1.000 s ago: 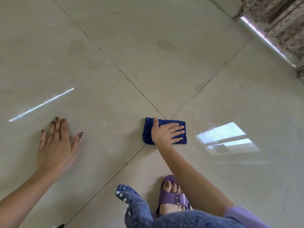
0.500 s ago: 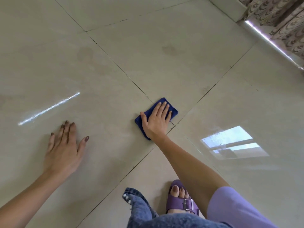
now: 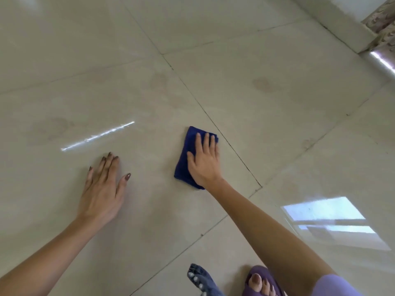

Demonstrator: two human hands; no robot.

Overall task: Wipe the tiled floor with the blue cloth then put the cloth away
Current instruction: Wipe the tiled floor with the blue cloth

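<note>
With the right grip (image 3: 204, 163) laid flat, fingers straight and together, nothing pinched: pressing a folded blue cloth (image 3: 182, 167) down onto the tiled floor (image 3: 256, 60). Lying under that palm and those fingers, with blue showing off the thumb side and just past the fingertips. Close beside a dark grout line (image 3: 235, 150) running diagonally past the little-finger side. Well off to the thumb side, bracing with the left grip (image 3: 102, 189), likewise flat and spread on bare tile, touching no cloth.

Looks light, soft and limp. Likely to bunch or unfold if shoved from one edge only, so best driven with the whole palm over the middle of the fold, as here. Probably skates easily on such glossy tile; needs firm downward pressure to rub at all. Not fragile by the look of it.

Faint darker marks (image 3: 264, 85) ahead of the fingertips, beyond the grout line, seemingly not yet wiped.

For putting away, better gathered whole or pinched at the folded edge beside the thumb than lifted by a loose corner. No storage place in view. Behind the wrist, a purple sandal (image 3: 263, 280) and a denim hem (image 3: 198, 278).
</note>
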